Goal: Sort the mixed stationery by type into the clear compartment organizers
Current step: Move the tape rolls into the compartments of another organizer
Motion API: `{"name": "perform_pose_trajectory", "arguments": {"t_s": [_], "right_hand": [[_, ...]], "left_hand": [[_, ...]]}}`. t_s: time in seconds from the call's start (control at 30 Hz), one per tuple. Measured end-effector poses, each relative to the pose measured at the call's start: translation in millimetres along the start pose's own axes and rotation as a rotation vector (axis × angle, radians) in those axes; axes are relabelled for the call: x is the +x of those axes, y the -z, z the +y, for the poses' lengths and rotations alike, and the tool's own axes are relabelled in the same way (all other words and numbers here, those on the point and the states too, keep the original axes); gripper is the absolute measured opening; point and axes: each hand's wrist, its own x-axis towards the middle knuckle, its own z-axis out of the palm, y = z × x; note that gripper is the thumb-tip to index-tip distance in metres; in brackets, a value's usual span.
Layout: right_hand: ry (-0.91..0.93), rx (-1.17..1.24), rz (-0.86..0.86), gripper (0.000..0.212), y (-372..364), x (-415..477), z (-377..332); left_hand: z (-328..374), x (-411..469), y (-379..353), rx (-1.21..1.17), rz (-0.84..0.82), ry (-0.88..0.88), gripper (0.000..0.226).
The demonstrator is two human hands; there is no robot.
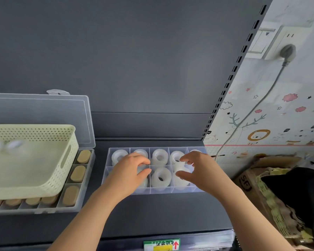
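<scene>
On the dark shelf [152, 214], centre: clear compartment organizer [161, 191], lidless, holding white tape rolls [160, 177] one per cell. Left grip [129, 171] lies over the lower left cells, fingers curled, thumb and forefinger apart. Right grip [194, 167] lies over the fourth column, fingers curled about a roll. Whether either actually pinches a roll cannot be told. Left of these: cream perforated basket [43, 178] resting on a second organizer [87, 201], lid raised, filled with tan oval pieces [78, 173]. Right: cardboard box [246, 182].

one head view, close, looking forward and down onto a shelf [152, 214].
</scene>
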Motion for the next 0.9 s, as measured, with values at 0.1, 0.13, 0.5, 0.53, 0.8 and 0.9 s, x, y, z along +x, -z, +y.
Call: {"name": "perform_pose_trajectory", "arguments": {"t_s": [0.1, 0.13, 0.5, 0.53, 0.8, 0.9], "right_hand": [[0.101, -0.035, 0.041, 0.038, 0, 3, -33], [0.136, -0.042, 0.050, 0.037, -1, 6, -46], [0.552, -0.028, -0.001, 0.040, -50, 56, -239], [0.579, -0.017, -0.013, 0.039, -59, 63, -256], [0.593, -0.042, -0.158, 0.037, -139, 124, -355], [0.572, -0.135, -0.218, 0.038, -165, 143, -369]], "left_hand": [[-8, -11, 23, 0.061, 0.075, -0.019, 0.028], [-11, -15, 33, 0.081, 0.104, -0.027, 0.026], [-109, -87, 187, 0.306, 0.288, 0.101, 0.033], [-125, -92, 201, 0.325, 0.290, 0.133, 0.034], [-236, -107, 270, 0.356, 0.277, 0.323, 0.035], [-253, -99, 273, 0.345, 0.241, 0.299, 0.036]]}}
